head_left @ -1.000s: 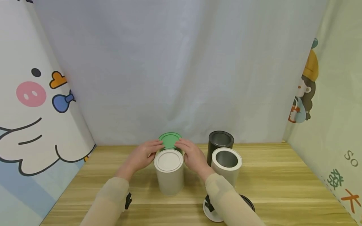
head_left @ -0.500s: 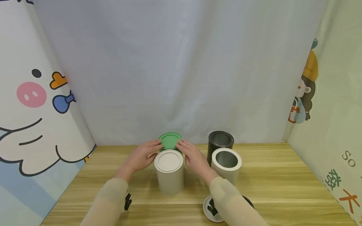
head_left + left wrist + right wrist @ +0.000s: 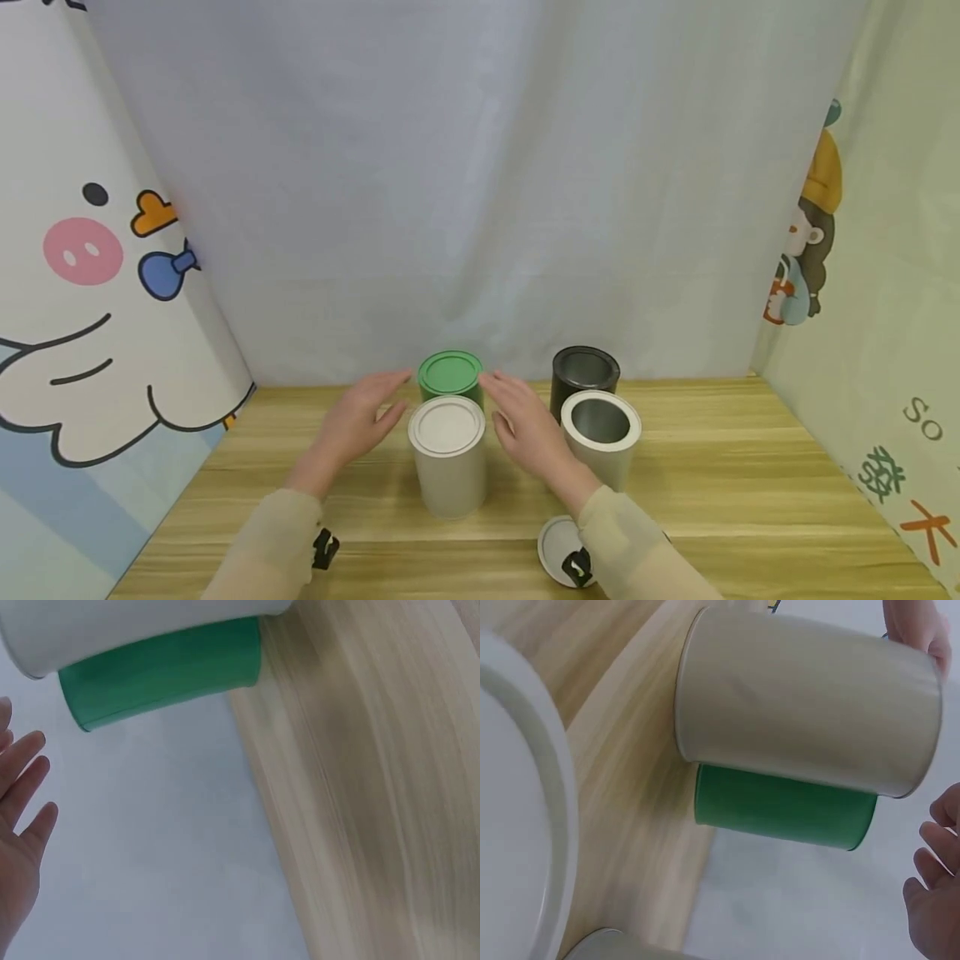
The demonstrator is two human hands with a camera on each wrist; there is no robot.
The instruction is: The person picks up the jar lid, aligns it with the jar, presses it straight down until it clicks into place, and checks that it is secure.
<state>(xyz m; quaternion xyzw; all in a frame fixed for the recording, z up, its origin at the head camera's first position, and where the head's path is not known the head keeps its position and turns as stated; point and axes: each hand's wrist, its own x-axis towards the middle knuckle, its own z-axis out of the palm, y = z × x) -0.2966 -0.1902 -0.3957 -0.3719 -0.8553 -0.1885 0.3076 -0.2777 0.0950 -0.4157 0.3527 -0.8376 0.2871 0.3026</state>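
Observation:
A white can point(image 3: 447, 458) with its white lid on stands upright in front of a green can point(image 3: 451, 375) whose green lid sits in place. My left hand point(image 3: 356, 425) hovers left of both cans, fingers relaxed and a small gap from the green rim. To their right is my right hand point(image 3: 531, 427), its fingertips beside the green rim. Nothing is held in either hand. In the left wrist view, my left fingers point(image 3: 24, 776) are spread apart from the green can point(image 3: 165, 671). The right wrist view shows my right fingers point(image 3: 934, 866) apart from the green can point(image 3: 780, 806).
On the right, an open white can point(image 3: 600, 442) stands before a black can point(image 3: 585, 375), whose top looks open. A loose white lid point(image 3: 558, 546) lies on the wooden table point(image 3: 735, 500) near my right sleeve, which hides part of it. A curtain point(image 3: 480, 192) hangs behind.
Both hands have come off the green lid and drawn apart, the left one leftward and the right one slightly rightward. The cans have stayed in place.

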